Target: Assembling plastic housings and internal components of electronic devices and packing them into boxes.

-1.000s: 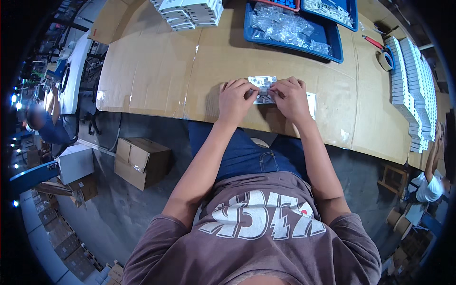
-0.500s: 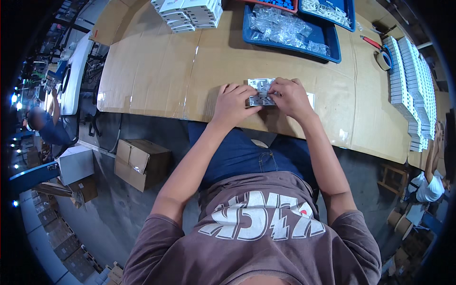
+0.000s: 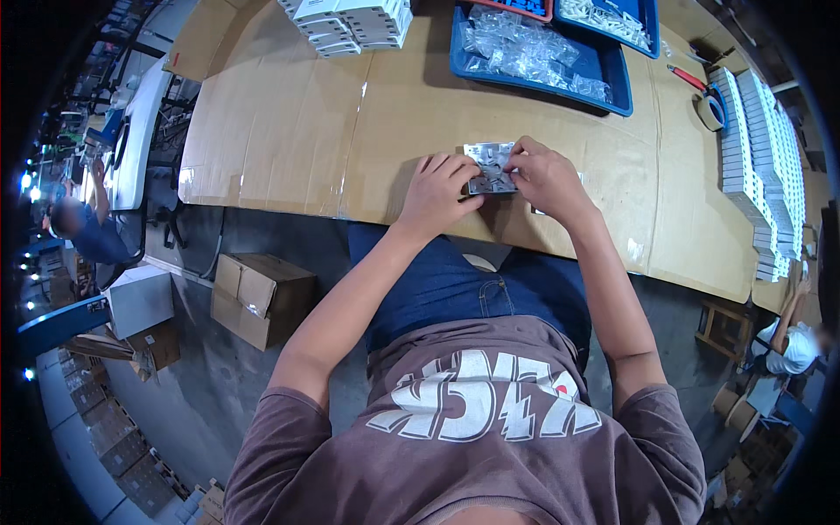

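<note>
From the person's head, a fisheye camera is looking down past the shirt (image 3: 481,477) toward the table (image 3: 271,131). It is sitting close above the table's near edge, which is bowing across mid-view.

On the table (image 3: 280,131), close to its near edge, the flat part (image 3: 486,156) sits between the left hand (image 3: 435,188) and the right hand (image 3: 549,179). Behind it and a little right stands the front tray (image 3: 619,83) with plastic bags (image 3: 516,48) in it; just beyond that are the rear left tray (image 3: 542,17) and the rear right tray (image 3: 654,39). The box stack (image 3: 359,26) stands at the far side, left of the trays. Right of them lies the tape roll (image 3: 707,114), near a handled tool (image 3: 687,77) and just left of the box rows (image 3: 752,157) at the table's right end. On the floor, left of the person's legs, stands a carton (image 3: 258,297)
</note>
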The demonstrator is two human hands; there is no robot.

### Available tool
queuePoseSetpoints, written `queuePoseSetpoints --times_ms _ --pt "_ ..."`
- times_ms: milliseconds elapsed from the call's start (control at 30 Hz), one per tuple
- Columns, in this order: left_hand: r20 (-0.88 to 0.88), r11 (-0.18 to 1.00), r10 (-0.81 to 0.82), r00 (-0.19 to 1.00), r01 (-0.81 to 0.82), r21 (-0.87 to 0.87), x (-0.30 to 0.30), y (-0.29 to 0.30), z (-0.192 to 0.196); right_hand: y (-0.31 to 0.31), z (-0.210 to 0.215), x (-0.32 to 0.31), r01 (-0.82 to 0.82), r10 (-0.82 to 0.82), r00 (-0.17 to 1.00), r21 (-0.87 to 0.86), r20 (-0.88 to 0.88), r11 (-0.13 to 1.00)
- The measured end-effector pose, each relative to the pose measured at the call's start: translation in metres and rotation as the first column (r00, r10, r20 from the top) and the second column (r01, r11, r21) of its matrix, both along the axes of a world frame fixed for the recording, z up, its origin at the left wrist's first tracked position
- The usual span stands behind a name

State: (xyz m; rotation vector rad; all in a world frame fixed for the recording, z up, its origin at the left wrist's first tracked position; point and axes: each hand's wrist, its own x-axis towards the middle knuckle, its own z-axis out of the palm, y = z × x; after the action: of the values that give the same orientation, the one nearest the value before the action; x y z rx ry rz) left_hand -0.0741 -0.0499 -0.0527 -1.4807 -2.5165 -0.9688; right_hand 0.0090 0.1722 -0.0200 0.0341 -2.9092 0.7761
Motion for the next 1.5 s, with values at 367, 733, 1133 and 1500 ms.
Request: queuePoseSetpoints --times_ms 367,733,1133,1500 --pt "0.121 0.999 -0.031 0.992 0.029 0.012 -0.025 -0.003 0.007 0.017 0.039 0.004 0.070 -0.064 0.996 -0.112 0.060 0.991" --pt "0.007 0.995 -0.018 1.000 0.019 -0.096 -0.046 -0.002 0.007 0.067 0.078 -0.063 0.167 -0.173 0.985 -0.210 -0.011 0.963" --pt "0.100 0.992 -0.003 0.995 0.016 -0.127 -0.046 -0.001 0.017 0.143 0.091 -0.306 0.355 -0.311 0.886 0.072 -0.344 0.932" --pt "0.064 0.992 -0.034 0.997 0.042 -0.123 -0.053 0.002 0.010 0.190 0.047 -0.422 0.412 -0.317 0.903 0.367 -0.291 0.834"
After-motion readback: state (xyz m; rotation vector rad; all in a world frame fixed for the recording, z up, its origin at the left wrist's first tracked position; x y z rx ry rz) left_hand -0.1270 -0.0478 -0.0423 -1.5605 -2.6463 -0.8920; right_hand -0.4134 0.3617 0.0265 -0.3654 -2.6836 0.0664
